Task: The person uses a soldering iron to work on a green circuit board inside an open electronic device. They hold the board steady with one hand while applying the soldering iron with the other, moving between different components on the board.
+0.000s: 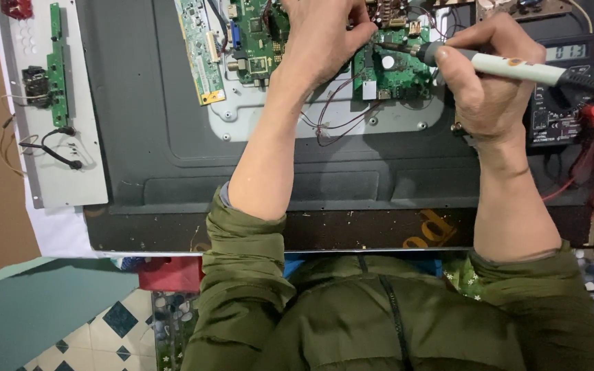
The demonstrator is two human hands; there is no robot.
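Note:
My right hand (489, 75) grips a soldering iron (510, 66) with a white barrel and grey collar; its tip points left onto the green circuit board (397, 72). My left hand (321, 38) is closed just above the tip, fingers pinched together over the board; what it pinches is hidden. The board sits on a pale metal plate (256, 117) fixed to the dark back of a flat screen panel (166, 130). Thin red wires (328, 120) loop below the board.
A narrow green board (201, 51) lies to the left. A grey metal strip (49, 103) with small parts and black cable sits at the far left. A black multimeter (562, 89) with red leads stands at the right. Tiled floor shows below.

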